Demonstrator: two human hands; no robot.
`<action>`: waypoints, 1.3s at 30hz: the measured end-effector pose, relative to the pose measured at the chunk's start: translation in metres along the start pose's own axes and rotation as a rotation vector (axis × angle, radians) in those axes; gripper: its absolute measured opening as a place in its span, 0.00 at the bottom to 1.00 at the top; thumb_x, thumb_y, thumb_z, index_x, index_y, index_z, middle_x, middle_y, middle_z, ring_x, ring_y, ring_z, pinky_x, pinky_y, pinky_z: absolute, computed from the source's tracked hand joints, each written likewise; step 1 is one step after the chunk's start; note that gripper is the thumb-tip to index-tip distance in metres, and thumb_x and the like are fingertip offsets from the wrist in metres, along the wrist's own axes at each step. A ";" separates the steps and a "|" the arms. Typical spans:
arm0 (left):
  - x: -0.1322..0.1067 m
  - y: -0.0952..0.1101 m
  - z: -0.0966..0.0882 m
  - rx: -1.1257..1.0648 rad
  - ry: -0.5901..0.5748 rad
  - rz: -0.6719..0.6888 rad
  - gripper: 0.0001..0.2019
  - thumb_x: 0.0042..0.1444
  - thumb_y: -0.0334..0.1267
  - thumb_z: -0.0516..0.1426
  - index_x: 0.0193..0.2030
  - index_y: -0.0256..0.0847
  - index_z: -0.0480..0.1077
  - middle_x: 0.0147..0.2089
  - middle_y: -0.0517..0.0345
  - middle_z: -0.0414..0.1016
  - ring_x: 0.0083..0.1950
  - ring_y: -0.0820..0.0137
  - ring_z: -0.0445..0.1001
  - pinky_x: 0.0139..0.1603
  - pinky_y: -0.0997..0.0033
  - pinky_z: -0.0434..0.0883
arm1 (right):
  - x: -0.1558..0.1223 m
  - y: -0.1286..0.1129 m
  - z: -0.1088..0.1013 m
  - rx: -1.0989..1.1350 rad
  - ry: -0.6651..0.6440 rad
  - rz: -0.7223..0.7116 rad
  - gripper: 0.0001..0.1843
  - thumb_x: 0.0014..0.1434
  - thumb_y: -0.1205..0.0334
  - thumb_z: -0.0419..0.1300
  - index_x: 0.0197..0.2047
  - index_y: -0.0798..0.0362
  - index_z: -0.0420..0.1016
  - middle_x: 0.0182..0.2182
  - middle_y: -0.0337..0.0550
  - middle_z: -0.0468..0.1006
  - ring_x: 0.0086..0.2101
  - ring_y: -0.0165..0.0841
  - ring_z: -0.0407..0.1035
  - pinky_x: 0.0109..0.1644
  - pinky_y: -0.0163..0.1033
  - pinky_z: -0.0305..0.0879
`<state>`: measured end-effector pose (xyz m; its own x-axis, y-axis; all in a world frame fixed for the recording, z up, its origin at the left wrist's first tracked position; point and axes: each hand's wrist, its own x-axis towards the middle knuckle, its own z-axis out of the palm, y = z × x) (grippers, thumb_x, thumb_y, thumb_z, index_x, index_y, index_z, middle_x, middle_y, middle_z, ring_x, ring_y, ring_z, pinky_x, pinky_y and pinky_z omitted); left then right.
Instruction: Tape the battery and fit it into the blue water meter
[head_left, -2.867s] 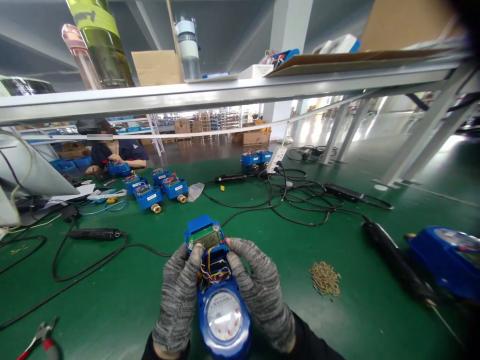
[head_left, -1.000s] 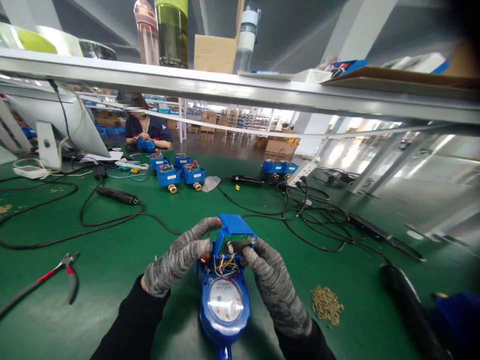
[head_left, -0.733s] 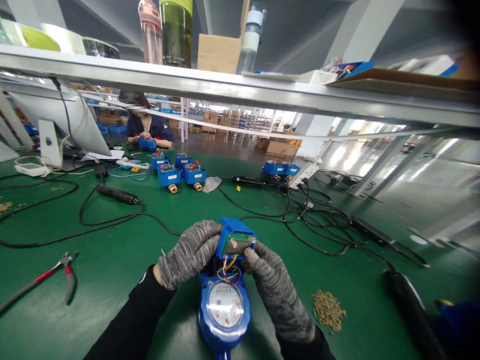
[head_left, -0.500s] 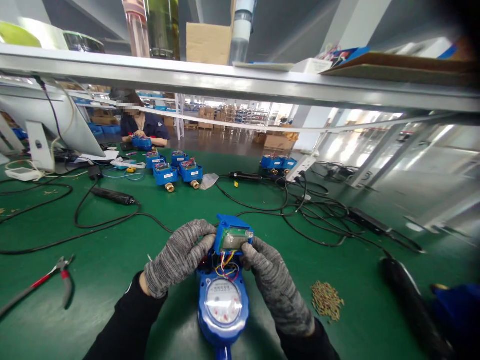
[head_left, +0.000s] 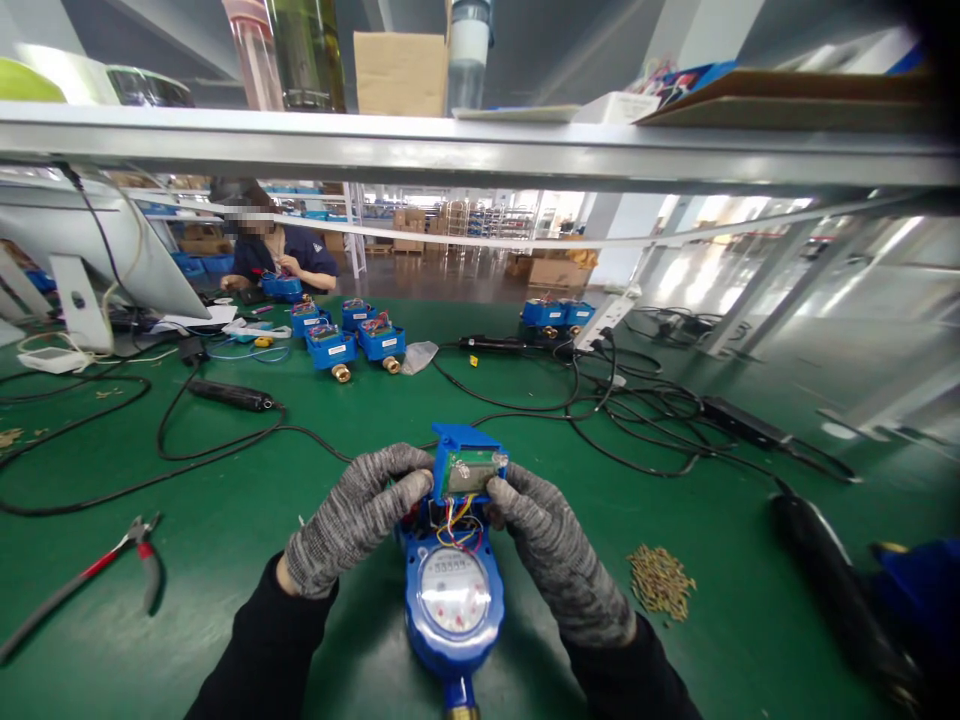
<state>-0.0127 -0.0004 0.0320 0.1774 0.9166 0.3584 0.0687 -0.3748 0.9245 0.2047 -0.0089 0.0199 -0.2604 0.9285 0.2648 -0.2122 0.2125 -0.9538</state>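
A blue water meter with a round dial lies in front of me on the green table. Above its far end, a blue housing with a circuit board and display stands tilted up, and coloured wires run from it down into the meter. My left hand, in a grey knitted glove, grips the housing's left side. On the right edge, by the display's lower corner, my gloved right hand pinches it with the thumb in front. The fingers behind the housing are hidden.
Red-handled cutters lie at left, a pile of small screws at right. Black cables and an electric screwdriver are further right. Several blue meters stand behind. A co-worker sits across; a shelf spans overhead.
The view has shifted slightly, and the meter sits a little further right in it. Both hands keep their grip on the housing. The co-worker's hands have moved apart.
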 end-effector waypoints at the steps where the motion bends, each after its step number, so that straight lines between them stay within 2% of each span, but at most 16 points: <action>1: 0.000 0.000 0.000 -0.003 0.007 0.010 0.10 0.56 0.44 0.63 0.43 0.46 0.81 0.46 0.53 0.82 0.48 0.62 0.79 0.54 0.60 0.77 | 0.000 0.001 0.000 0.009 -0.009 0.003 0.13 0.65 0.57 0.61 0.50 0.49 0.81 0.37 0.42 0.80 0.36 0.34 0.71 0.45 0.38 0.68; 4: 0.001 0.000 -0.001 0.010 0.013 0.027 0.10 0.56 0.45 0.63 0.41 0.45 0.81 0.44 0.52 0.82 0.48 0.60 0.79 0.53 0.59 0.76 | 0.000 0.002 -0.001 0.002 -0.026 0.004 0.12 0.64 0.57 0.62 0.49 0.49 0.82 0.35 0.40 0.80 0.37 0.35 0.72 0.47 0.39 0.69; 7: 0.002 -0.001 -0.001 0.086 -0.024 0.061 0.09 0.56 0.43 0.63 0.40 0.44 0.80 0.41 0.52 0.81 0.45 0.62 0.78 0.50 0.61 0.77 | 0.000 0.001 -0.002 -0.028 -0.040 -0.007 0.11 0.64 0.57 0.62 0.48 0.49 0.82 0.38 0.40 0.81 0.41 0.36 0.73 0.49 0.39 0.69; 13: 0.003 -0.006 0.004 0.245 0.033 0.250 0.09 0.54 0.43 0.62 0.40 0.48 0.81 0.43 0.51 0.82 0.48 0.59 0.78 0.55 0.56 0.73 | 0.001 -0.002 -0.001 -0.110 -0.007 0.002 0.13 0.62 0.56 0.63 0.47 0.50 0.82 0.38 0.42 0.82 0.38 0.36 0.74 0.47 0.40 0.71; 18: 0.004 -0.006 0.007 0.286 0.050 0.222 0.07 0.54 0.42 0.62 0.38 0.45 0.80 0.41 0.51 0.81 0.46 0.60 0.77 0.52 0.58 0.74 | 0.001 0.002 -0.002 -0.113 0.009 0.027 0.15 0.60 0.52 0.64 0.47 0.51 0.82 0.41 0.44 0.83 0.42 0.39 0.75 0.50 0.43 0.70; 23: 0.004 0.000 0.010 0.178 -0.014 0.163 0.13 0.57 0.49 0.61 0.34 0.42 0.79 0.36 0.51 0.79 0.40 0.62 0.77 0.48 0.60 0.75 | 0.000 0.005 -0.002 -0.148 0.035 0.033 0.17 0.60 0.49 0.65 0.46 0.51 0.82 0.43 0.46 0.83 0.43 0.41 0.75 0.50 0.45 0.70; 26: 0.004 0.000 0.008 0.222 0.006 0.257 0.13 0.57 0.51 0.61 0.37 0.45 0.81 0.39 0.50 0.81 0.45 0.59 0.77 0.53 0.57 0.74 | -0.001 0.003 -0.002 -0.198 0.039 0.025 0.16 0.59 0.49 0.66 0.45 0.51 0.82 0.42 0.46 0.83 0.44 0.42 0.75 0.52 0.46 0.70; 29: 0.003 -0.003 0.005 0.315 -0.068 0.378 0.12 0.60 0.48 0.59 0.42 0.49 0.81 0.44 0.49 0.81 0.51 0.58 0.77 0.59 0.54 0.69 | -0.002 0.001 -0.001 -0.207 0.002 0.004 0.16 0.58 0.50 0.66 0.45 0.50 0.82 0.43 0.47 0.83 0.45 0.43 0.75 0.53 0.47 0.71; 32: 0.001 -0.003 0.004 0.368 -0.114 0.425 0.13 0.62 0.47 0.57 0.46 0.49 0.81 0.47 0.48 0.81 0.53 0.58 0.76 0.60 0.56 0.68 | -0.004 0.002 -0.003 -0.209 -0.007 -0.006 0.16 0.58 0.50 0.67 0.47 0.47 0.83 0.44 0.47 0.83 0.46 0.45 0.76 0.52 0.48 0.73; 34: 0.000 -0.001 0.005 0.369 -0.102 0.414 0.14 0.62 0.48 0.56 0.44 0.46 0.81 0.45 0.47 0.81 0.52 0.58 0.76 0.59 0.57 0.68 | -0.005 0.007 -0.007 -0.212 0.011 0.007 0.17 0.56 0.50 0.68 0.47 0.46 0.83 0.44 0.48 0.83 0.46 0.47 0.76 0.50 0.50 0.74; 39: 0.002 0.009 0.007 0.337 -0.100 0.406 0.20 0.63 0.53 0.54 0.33 0.41 0.79 0.34 0.48 0.78 0.42 0.61 0.76 0.54 0.59 0.70 | -0.007 0.030 -0.026 -0.268 0.112 0.061 0.19 0.50 0.50 0.73 0.46 0.43 0.84 0.46 0.50 0.83 0.48 0.53 0.76 0.50 0.53 0.76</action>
<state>-0.0046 -0.0036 0.0402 0.3470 0.6766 0.6494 0.2832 -0.7357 0.6152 0.2245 -0.0011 -0.0140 -0.1567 0.9667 0.2024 0.0607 0.2140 -0.9749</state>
